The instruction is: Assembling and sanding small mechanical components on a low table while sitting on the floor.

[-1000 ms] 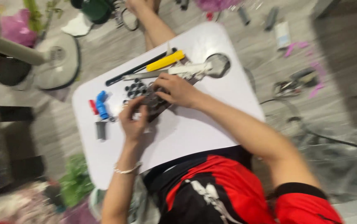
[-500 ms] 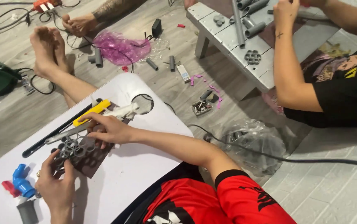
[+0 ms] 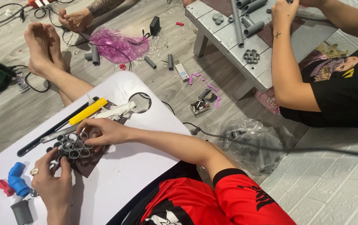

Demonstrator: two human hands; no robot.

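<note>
Lying at the lower left of the frame on a white table (image 3: 125, 175), a cluster of grey pipe rings (image 3: 73, 148) is pinched from both sides by the left hand (image 3: 54, 183) and right hand (image 3: 102, 131). A blue elbow fitting (image 3: 17, 179) is seen beside.

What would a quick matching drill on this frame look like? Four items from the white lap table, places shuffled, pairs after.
Things:
1. cluster of grey pipe rings
2. blue pipe elbow
3. yellow-handled tool
4. grey pipe cap

Places:
A. at the table's near left edge, below the blue fitting
B. between the left hand and the right hand, on a dark sheet
C. beside a red fitting, left of the left hand
D. above the right hand, next to a long black bar

Pairs: 1-B, 2-C, 3-D, 4-A
</note>
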